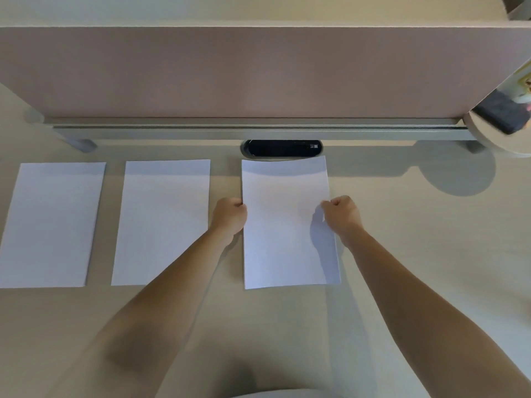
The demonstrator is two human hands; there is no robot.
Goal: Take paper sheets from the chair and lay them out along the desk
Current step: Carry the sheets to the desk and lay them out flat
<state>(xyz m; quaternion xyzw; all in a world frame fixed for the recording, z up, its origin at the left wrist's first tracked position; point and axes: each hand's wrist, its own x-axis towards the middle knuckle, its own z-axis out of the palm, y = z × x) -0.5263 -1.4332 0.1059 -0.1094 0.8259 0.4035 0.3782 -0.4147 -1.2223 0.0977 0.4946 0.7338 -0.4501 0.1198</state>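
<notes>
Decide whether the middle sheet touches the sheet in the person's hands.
Apart. The head view shows bare desk between the middle sheet and the held sheet.

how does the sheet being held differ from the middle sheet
The held sheet is pinched at both sides by the left hand and right hand; the middle sheet has no hand on it. The held sheet's top edge overlaps the cable port; the middle sheet lies clear of it. Both are blank white.
</notes>
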